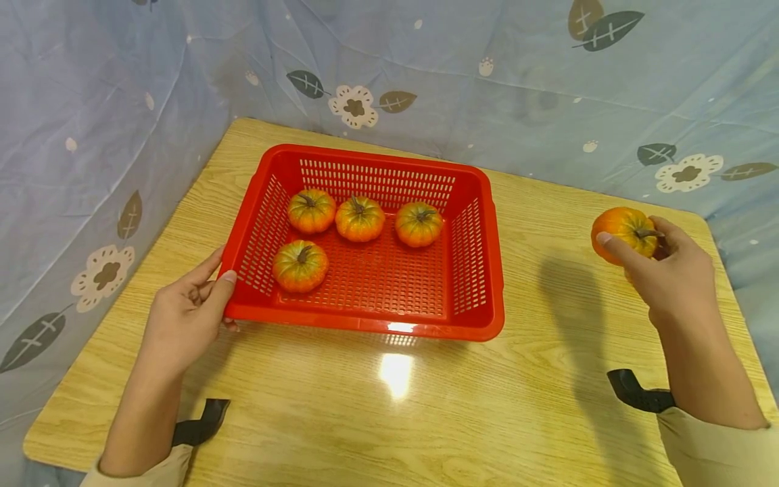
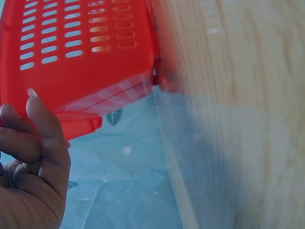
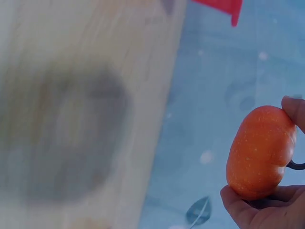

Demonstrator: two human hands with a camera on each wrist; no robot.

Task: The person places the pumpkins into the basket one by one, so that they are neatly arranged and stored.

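Pinching pumpkin [image 1: 619, 226] in right hand [image 1: 675, 270], basket rim [image 1: 341, 322] in left hand [image 1: 189, 311]; our wood-grain table [image 1: 475, 412] gleams, floral cloth [image 1: 517, 101] behind.

Pinching here with the bare left hand [image 1: 185, 314], thumb uppermost, on a beige-sleeved left forearm [image 1: 143, 419] angled inward; and, out wide, gripping between thumb and fingers with the bare right hand [image 1: 678, 274], also on an inward-slanting forearm [image 1: 706, 368]!

I can't tell the room's kind: flower-printed blue cloth [image 1: 523, 128] hangs across frame top, behind a wood-grain table [image 1: 481, 412].
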